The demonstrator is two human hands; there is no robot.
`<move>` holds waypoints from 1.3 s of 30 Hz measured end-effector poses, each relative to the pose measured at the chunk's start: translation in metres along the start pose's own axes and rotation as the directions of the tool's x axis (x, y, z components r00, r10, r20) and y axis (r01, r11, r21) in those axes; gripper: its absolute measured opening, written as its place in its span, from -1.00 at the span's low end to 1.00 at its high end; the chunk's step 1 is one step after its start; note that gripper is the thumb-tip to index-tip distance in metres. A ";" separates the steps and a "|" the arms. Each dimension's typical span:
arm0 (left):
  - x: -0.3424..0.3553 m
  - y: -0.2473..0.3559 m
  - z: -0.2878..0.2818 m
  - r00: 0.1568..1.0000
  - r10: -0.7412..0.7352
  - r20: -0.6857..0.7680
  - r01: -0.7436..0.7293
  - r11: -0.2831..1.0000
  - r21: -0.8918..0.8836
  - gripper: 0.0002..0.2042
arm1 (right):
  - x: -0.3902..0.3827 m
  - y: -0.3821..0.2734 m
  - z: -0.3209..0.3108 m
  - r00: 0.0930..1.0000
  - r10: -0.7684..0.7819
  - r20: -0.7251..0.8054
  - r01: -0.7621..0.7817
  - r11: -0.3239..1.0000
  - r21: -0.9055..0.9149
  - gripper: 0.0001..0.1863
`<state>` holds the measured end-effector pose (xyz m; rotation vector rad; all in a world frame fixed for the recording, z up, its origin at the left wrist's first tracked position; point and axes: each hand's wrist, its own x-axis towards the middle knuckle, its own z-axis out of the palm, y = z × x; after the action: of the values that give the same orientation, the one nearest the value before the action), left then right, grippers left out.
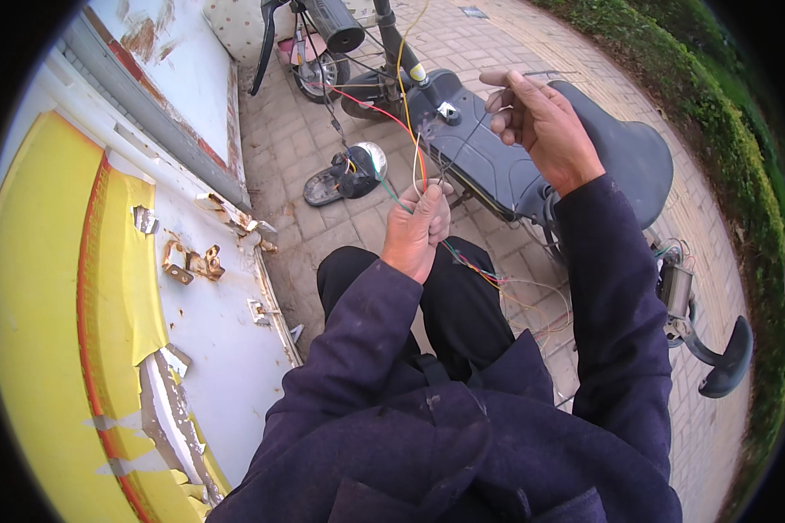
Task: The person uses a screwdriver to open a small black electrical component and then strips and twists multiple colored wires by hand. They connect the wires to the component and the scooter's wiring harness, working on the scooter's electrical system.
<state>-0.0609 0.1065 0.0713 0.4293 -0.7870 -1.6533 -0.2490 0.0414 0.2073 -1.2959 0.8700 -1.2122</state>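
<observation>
My left hand (419, 225) is closed around a bundle of thin coloured wires (467, 261), pinching them between thumb and fingers above my knees. Red, yellow, white and green strands spread upward from that grip toward the scooter's handlebar. Higher and to the right, my right hand (542, 126) is raised over the scooter's dark footboard (471, 139), thumb and forefinger pressed together. A thin dark wire (549, 72) shows at those fingertips, and a dark strand runs down toward the left hand. The bundle's lower ends trail loose over the paving by my right knee.
An electric scooter with a black seat (624, 152) and a handlebar grip (336, 24) stands ahead. A black headlamp-like part (349, 174) lies on the paving. Left is a rusty white panel (209, 331) with peeling yellow covering. A hedge (698, 113) lines the right.
</observation>
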 end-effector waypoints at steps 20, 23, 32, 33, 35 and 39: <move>-0.003 -0.012 0.000 0.921 0.237 -0.309 -0.174 0.960 0.218 -0.86 | -0.058 0.017 -0.004 0.923 -0.198 -0.331 0.162 0.978 -0.133 -0.64; -0.009 -0.020 0.006 0.984 0.120 -0.130 -0.107 0.989 0.104 -0.87 | -0.034 -0.002 -0.009 0.873 -0.281 -0.398 0.212 0.955 -0.208 -0.63; -0.016 -0.029 0.000 0.952 -0.150 0.265 0.191 0.972 -0.134 -0.77 | 0.023 0.004 -0.002 0.980 -0.160 -0.122 0.112 0.937 -0.332 -0.55; -0.015 -0.031 -0.001 0.957 -0.151 0.248 0.192 0.969 -0.155 -0.75 | 0.028 0.008 -0.001 0.994 -0.084 -0.073 0.058 0.949 -0.310 -0.52; -0.015 -0.033 -0.002 0.963 -0.163 0.215 0.201 0.964 -0.172 -0.73 | 0.031 0.021 0.001 0.994 -0.083 -0.072 0.058 0.954 -0.295 -0.46; -0.012 -0.028 -0.009 0.989 -0.135 0.068 0.149 0.940 -0.306 -0.69 | -0.004 0.055 0.005 0.986 0.021 -0.168 -0.060 0.970 -0.235 -0.36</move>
<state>-0.0716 0.1182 0.0438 0.2299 -0.5247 -1.8910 -0.2362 0.0394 0.1536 -1.3749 1.1871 -1.2222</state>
